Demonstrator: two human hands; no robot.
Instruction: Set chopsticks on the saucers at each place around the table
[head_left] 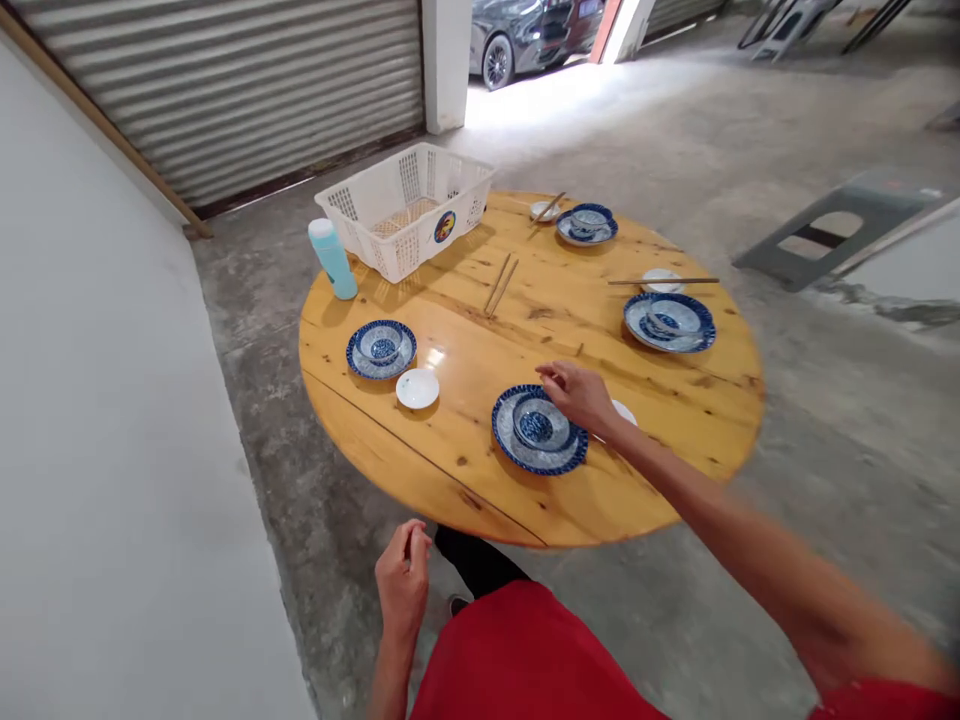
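Observation:
My right hand (577, 396) reaches over the table just above a blue-and-white plate (503, 437) with a bowl (537, 425) on it. Its fingers are bent and a little apart, and I see nothing in them. A small white dish (624, 412) is partly hidden behind that forearm. Short of the near table edge, my left hand (403, 575) hangs with fingers curled toward the thumb, holding nothing. Two loose chopsticks (501, 288) lie at the middle of the table. To the left stands another plate (352, 352) with a bowl (381, 345), beside a small white dish (418, 389).
On the round wooden table (450, 440) stand a white plastic basket (420, 250) and a light-blue bottle (334, 260). A plate (637, 335) and chopsticks across a small dish (663, 276) are at the right; another plate (568, 236) is at the back. A grey stool (832, 225) stands beyond.

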